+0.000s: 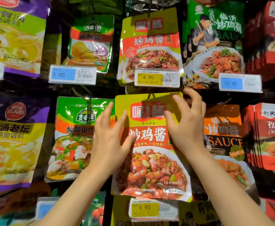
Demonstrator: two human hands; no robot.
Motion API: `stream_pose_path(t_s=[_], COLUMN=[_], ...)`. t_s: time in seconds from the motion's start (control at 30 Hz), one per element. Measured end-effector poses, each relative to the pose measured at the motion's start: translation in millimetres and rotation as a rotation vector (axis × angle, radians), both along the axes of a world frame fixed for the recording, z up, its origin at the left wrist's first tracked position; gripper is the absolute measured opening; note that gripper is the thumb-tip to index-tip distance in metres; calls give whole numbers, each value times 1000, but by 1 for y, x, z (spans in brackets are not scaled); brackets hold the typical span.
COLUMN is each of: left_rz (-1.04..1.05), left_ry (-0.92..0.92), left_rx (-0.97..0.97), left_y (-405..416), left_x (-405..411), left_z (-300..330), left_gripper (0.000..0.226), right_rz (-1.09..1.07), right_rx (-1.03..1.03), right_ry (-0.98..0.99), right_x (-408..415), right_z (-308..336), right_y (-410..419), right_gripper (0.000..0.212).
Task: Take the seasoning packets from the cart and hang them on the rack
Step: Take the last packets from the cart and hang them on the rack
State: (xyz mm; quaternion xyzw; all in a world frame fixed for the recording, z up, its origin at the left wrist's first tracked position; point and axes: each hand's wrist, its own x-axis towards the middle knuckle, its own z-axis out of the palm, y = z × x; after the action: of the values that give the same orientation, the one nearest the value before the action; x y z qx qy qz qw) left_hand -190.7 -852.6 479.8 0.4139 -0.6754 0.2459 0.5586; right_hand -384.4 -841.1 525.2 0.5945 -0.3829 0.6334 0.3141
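Observation:
A yellow and orange seasoning packet (151, 168) with a chicken dish picture hangs on a rack hook (151, 96) in the middle row. My left hand (110, 137) is open at its left edge, fingers spread and straight, thumb over the packet's front. My right hand (187, 126) is open at its right side, fingers loosely spread over the upper right corner. Neither hand grips the packet. A matching packet (151, 46) hangs on the hook above. The cart is out of view.
Other packets crowd the rack: green ones (74, 137) to the left, a purple and yellow one (14, 144) at far left, orange sauce packets (224, 136) and red ones (270, 136) to the right. Price tags (157, 78) stick out below each row.

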Motion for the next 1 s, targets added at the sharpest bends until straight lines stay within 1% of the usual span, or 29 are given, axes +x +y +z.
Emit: stream_pose_path(t_s=[0.03, 0.07, 0.13, 0.2, 0.37, 0.47, 0.53, 0.63, 0.73, 0.9, 0.93, 1.0], left_rz=[-10, -49, -151, -176, -129, -75, -61, -40, 1, 24, 21, 12], left_ry=[-86, -149, -154, -122, -149, -161, -157, -174, -186, -209, -213, -214], left_rx=[-17, -7, 56, 87, 107, 132, 132, 120, 139, 204, 213, 219], left_y=[0, 0, 0, 0, -2, -3, -3, -3, -2, 5, 7, 10], left_x=[-2, -4, -10, -16, -22, -24, -24, -24, -25, -24, -22, -19], left_z=[-7, -14, -24, -30, -39, -43, -44, -46, -46, -41, -40, -38], left_gripper=[70, 70, 71, 73, 76, 77, 78, 77, 77, 82, 82, 84], right_rz=[-93, -130, -87, -59, 28, -4, -21, -39, -133, -201, -227, -321], right_rx=[-22, -3, 105, 194, 352, 494, 566, 570, 605, 584, 555, 500], right_ry=[87, 164, 228, 229, 199, 216, 225, 247, 304, 375, 361, 269], right_x=[-1, -2, -2, -3, -7, -7, -7, -8, -9, -13, -16, -24], right_z=[-11, -23, -44, -58, -61, -63, -64, -67, -69, -67, -68, -71], right_y=[0, -2, -5, -10, -18, -19, -20, -17, -14, -2, 3, 15], right_gripper=[43, 48, 57, 62, 70, 77, 76, 79, 86, 76, 76, 79])
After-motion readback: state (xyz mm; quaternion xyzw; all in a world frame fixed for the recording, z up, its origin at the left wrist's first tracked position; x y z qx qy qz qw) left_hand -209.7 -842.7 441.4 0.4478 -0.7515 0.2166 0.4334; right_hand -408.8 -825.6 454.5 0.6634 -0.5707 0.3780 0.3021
